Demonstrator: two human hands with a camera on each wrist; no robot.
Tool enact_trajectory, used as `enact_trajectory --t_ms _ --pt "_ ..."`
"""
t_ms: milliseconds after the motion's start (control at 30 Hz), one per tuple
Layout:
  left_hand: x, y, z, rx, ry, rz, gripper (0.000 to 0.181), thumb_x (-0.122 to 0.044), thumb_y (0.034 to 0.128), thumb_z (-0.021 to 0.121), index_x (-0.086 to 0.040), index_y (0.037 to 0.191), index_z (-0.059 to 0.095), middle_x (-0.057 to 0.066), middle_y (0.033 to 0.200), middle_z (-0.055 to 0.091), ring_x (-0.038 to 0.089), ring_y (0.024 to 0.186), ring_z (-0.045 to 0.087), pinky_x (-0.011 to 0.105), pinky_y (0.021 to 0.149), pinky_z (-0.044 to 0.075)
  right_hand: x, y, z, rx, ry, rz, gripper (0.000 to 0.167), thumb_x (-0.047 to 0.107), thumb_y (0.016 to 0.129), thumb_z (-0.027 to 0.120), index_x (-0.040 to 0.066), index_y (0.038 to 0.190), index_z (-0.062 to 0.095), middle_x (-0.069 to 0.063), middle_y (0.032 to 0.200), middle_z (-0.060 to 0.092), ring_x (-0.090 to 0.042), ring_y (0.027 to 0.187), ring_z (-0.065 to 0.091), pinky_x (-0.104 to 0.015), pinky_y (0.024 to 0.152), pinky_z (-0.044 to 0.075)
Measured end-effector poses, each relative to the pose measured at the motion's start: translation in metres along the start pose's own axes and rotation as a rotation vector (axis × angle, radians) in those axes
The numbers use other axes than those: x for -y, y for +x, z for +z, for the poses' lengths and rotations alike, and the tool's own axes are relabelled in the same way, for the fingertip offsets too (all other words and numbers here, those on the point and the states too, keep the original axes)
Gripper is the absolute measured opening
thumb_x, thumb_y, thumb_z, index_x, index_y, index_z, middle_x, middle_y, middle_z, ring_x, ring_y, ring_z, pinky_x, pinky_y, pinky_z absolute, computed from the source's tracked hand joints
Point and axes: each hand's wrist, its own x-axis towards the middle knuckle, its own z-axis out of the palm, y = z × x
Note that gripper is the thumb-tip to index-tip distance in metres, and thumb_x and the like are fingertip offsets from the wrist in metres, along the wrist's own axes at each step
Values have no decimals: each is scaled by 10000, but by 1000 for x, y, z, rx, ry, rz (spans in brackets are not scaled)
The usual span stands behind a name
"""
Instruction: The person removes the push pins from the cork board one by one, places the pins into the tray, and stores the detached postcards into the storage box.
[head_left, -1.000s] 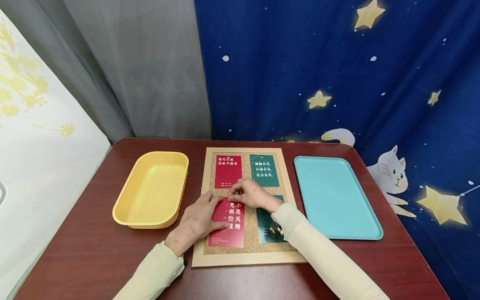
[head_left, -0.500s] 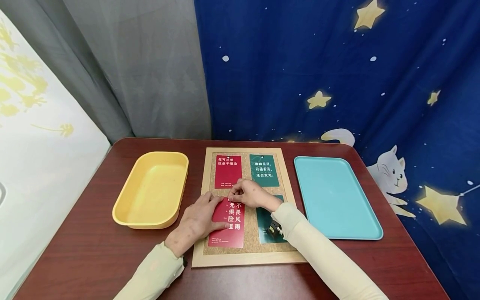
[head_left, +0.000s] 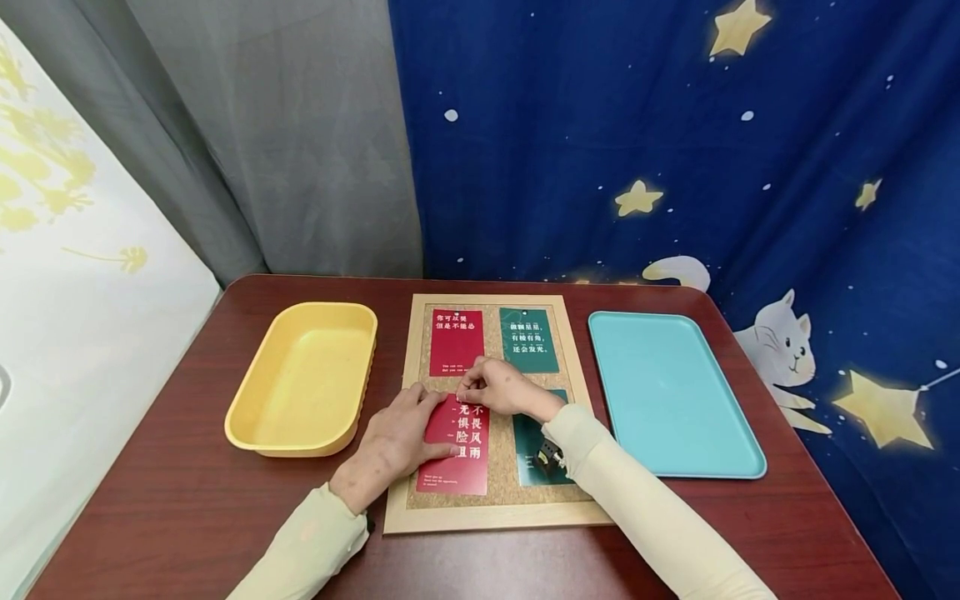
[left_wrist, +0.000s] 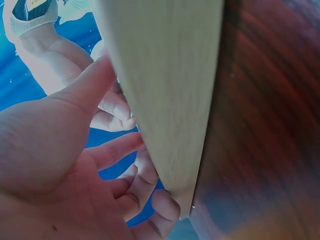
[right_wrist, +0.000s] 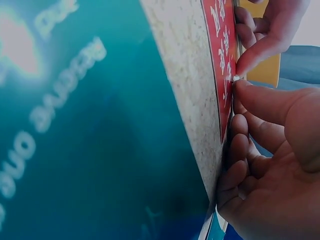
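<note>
My left hand [head_left: 392, 437] lies on the left side of the lower red card [head_left: 454, 467], its fingertips and thumb pressing the card against the cork board [head_left: 503, 500]. My right hand [head_left: 507, 387] pinches a small white push pin [right_wrist: 236, 78] at the card's top edge. Fingers mostly hide the pin; how deep it sits, I cannot tell. An upper red card [head_left: 457, 346] and an upper green card [head_left: 530, 343] carry small pins at their tops. Beneath my right wrist, a lower green card [head_left: 528, 454] is partly covered.
Left of the board stands a yellow basin [head_left: 307, 379]. A flat turquoise tray [head_left: 675, 396] lies to the right. All rest on a dark red-brown table [head_left: 187, 492]; grey and blue star-patterned curtains [head_left: 540, 150] hang behind it.
</note>
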Motion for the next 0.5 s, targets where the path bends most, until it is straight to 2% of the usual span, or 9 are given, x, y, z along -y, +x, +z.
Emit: enact_trajectory --t_ms 100,333,500 --pt "-1 0 -1 -3 -1 0 854 -585 758 875 -155 1439 593 56 1172 573 185 1041 568 406 805 614 0 0 -1 -1 -2 0 107 209 991 722 166 938 805 16 906 617 -104 844 514 -259 784 427" --pt "-1 0 -1 9 -3 -10 846 -575 750 884 -171 1434 594 45 1154 559 154 978 548 347 735 600 0 0 -1 -1 -2 -6 114 213 994 719 163 942 807 14 914 615 -98 829 517 -243 769 433" --pt "-1 0 -1 5 8 -2 842 -580 757 879 -160 1430 598 40 1145 556 157 979 552 352 727 600 0 0 0 -1 1 -7 111 209 995 717 165 952 810 14 916 612 -98 854 515 -246 780 433"
